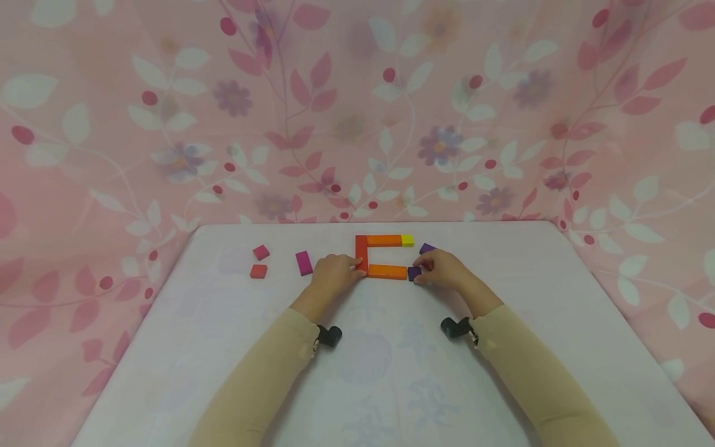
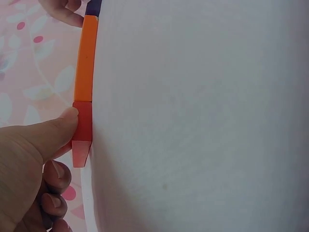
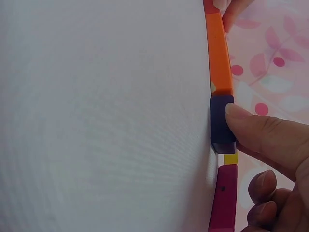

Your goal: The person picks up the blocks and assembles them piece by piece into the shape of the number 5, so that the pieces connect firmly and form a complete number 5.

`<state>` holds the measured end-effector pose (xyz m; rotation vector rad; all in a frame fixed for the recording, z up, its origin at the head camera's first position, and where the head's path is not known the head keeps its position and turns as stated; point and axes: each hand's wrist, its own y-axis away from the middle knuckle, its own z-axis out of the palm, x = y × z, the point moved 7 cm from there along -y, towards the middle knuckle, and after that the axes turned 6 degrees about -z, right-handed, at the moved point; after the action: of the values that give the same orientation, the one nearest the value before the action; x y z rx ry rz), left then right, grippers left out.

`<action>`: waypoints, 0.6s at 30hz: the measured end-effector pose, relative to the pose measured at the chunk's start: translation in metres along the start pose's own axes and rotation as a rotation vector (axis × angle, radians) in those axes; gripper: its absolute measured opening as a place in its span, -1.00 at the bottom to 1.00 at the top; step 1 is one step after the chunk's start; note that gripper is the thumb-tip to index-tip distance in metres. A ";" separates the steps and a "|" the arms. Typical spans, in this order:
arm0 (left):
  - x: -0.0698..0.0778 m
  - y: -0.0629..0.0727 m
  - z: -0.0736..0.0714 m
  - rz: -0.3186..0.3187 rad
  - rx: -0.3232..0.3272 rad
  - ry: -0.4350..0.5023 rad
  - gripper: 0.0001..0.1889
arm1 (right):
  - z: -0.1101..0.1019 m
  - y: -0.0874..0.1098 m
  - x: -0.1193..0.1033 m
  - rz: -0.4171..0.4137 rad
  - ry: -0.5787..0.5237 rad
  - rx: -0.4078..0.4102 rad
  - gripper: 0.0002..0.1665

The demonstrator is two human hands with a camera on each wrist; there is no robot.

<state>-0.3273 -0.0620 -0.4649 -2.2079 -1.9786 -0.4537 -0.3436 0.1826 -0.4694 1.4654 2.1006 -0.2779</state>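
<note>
Several flat wooden blocks form an open-sided shape on the white table. My left hand [image 1: 335,273] is at the left side, thumb and index finger pinching the near end of an upright-running red block [image 1: 362,248]. From that end an orange block [image 1: 388,272] runs right. At its right end my right hand [image 1: 444,270] pinches a small dark blue block [image 1: 414,274] between thumb and finger; in the right wrist view the dark blue block [image 3: 222,123] meets the orange one. Another orange block [image 1: 384,241] with a yellow block [image 1: 407,240] forms the far side.
A purple block [image 1: 427,248] lies just beyond my right hand, partly hidden by it. To the left are a magenta block [image 1: 304,263] and two small red blocks, one farther back [image 1: 260,252] and one nearer [image 1: 258,271]. Floral cloth [image 1: 346,124] hangs behind the table.
</note>
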 end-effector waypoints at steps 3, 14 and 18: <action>0.001 0.000 0.000 0.000 0.000 -0.006 -0.50 | -0.001 0.001 -0.001 -0.005 -0.009 0.005 -0.55; 0.000 -0.001 0.001 0.000 0.003 -0.012 -0.50 | -0.001 -0.001 -0.004 -0.012 -0.017 0.009 -0.57; 0.000 -0.001 0.000 0.002 0.011 -0.013 -0.51 | -0.002 0.000 -0.004 -0.002 -0.018 0.008 -0.58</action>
<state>-0.3279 -0.0619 -0.4651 -2.2124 -1.9802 -0.4282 -0.3430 0.1803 -0.4659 1.4606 2.0893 -0.2998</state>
